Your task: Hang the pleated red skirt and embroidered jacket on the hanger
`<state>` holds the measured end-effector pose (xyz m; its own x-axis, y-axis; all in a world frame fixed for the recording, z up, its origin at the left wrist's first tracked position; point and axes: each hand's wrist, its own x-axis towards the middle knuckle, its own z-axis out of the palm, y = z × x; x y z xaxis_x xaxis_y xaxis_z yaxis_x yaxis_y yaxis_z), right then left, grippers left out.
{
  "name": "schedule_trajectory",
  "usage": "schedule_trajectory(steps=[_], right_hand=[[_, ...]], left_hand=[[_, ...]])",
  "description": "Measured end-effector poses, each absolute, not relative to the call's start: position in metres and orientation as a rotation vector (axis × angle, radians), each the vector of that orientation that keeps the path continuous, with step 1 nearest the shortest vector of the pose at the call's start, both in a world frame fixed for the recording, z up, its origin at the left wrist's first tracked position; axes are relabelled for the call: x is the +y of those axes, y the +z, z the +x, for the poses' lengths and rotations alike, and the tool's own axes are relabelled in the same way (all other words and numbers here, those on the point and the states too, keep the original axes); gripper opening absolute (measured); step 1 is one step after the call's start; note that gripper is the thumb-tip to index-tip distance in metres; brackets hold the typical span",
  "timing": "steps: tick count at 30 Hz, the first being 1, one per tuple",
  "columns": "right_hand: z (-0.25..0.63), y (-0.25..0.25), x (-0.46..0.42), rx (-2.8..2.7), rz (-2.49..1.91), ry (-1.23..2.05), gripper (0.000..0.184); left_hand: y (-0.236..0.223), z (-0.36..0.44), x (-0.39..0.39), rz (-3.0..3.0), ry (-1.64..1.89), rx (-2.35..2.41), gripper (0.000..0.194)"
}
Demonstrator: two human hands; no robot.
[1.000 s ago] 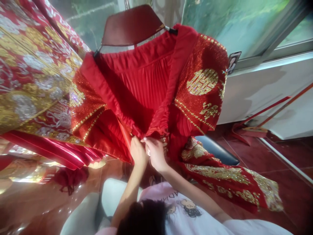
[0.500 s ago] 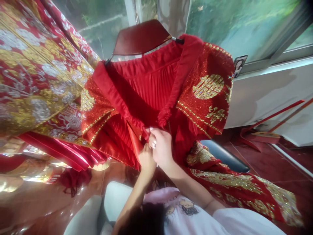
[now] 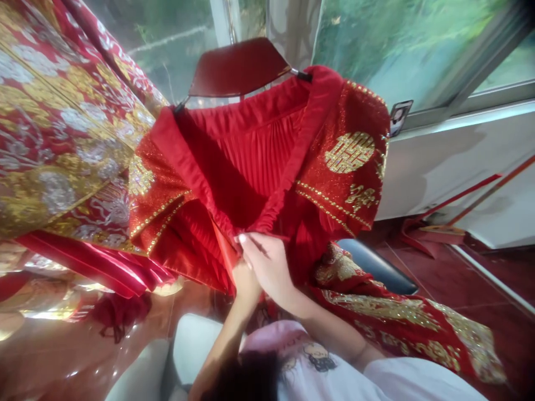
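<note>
A red pleated skirt (image 3: pixel 259 145) with an elastic waistband and gold-embroidered panels hangs from clips on a hanger (image 3: pixel 240 67). My right hand (image 3: pixel 270 264) is closed on the gathered front waistband, its thumb lying on top of the fabric. Just left of it and partly under it, my left hand (image 3: pixel 246 278) is closed on the same waistband. Both hands touch each other. The left fingers are mostly hidden behind the right hand and the cloth.
Another red garment with gold and silver embroidery (image 3: pixel 62 145) hangs at the left. Embroidered cloth (image 3: pixel 401 317) drapes by a dark seat (image 3: pixel 376 266) on the right. A phone (image 3: pixel 400 118) stands by the window. A pale chair (image 3: pixel 196 348) is below.
The two sides of the waistband front have come closer together. My right hand has turned over the left and gripped more of the fabric. The view has shifted slightly.
</note>
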<state>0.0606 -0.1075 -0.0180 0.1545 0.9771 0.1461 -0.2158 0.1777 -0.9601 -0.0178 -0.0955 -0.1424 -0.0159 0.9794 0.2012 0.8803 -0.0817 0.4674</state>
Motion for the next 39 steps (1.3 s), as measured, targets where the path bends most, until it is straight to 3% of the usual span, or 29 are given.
schedule_trajectory(steps=[3,7,9,12,15,19,23,25,29,32,35,39], right_hand=[[0.098,-0.027,-0.119,-1.525,-1.031,1.13,0.028],[0.172,-0.025,-0.141,-1.794,-1.201,1.06,0.033],[0.203,-0.014,-0.145,-1.783,-1.266,0.803,0.029],[0.224,0.009,-0.131,-1.735,-1.204,0.152,0.024],[0.214,0.027,-0.094,-2.033,-1.018,-0.339,0.027],[0.192,0.035,-0.045,-2.497,-0.922,-0.568,0.028],[0.182,0.036,-0.034,-2.606,-0.917,-0.538,0.031],[0.18,0.036,-0.038,-2.581,-0.865,-0.464,0.033],[0.178,0.035,-0.046,-2.507,-0.803,-0.35,0.034],[0.175,0.034,-0.048,-2.481,-0.757,-0.301,0.035],[0.174,0.033,-0.048,-2.468,-0.719,-0.297,0.038],[0.187,0.038,-0.041,-2.474,-0.787,-0.311,0.042]], left_hand=[[-0.13,-0.027,-0.096,2.092,0.637,1.967,0.027],[-0.119,-0.036,-0.094,2.129,0.657,2.039,0.032],[-0.113,-0.035,-0.093,2.155,0.611,2.06,0.031],[-0.101,-0.031,-0.092,2.157,0.478,2.083,0.028],[-0.088,-0.027,-0.092,2.159,0.348,2.075,0.026],[-0.075,-0.027,-0.094,2.18,0.248,2.055,0.028],[-0.065,-0.033,-0.098,2.205,0.222,2.084,0.028],[-0.062,-0.035,-0.1,2.242,0.407,2.11,0.025],[-0.058,-0.032,-0.098,2.377,1.274,1.999,0.03],[-0.052,-0.027,-0.087,2.473,1.695,1.902,0.034],[-0.044,-0.026,-0.072,2.549,1.813,1.83,0.031],[-0.036,-0.033,-0.06,2.729,1.657,1.6,0.012]])
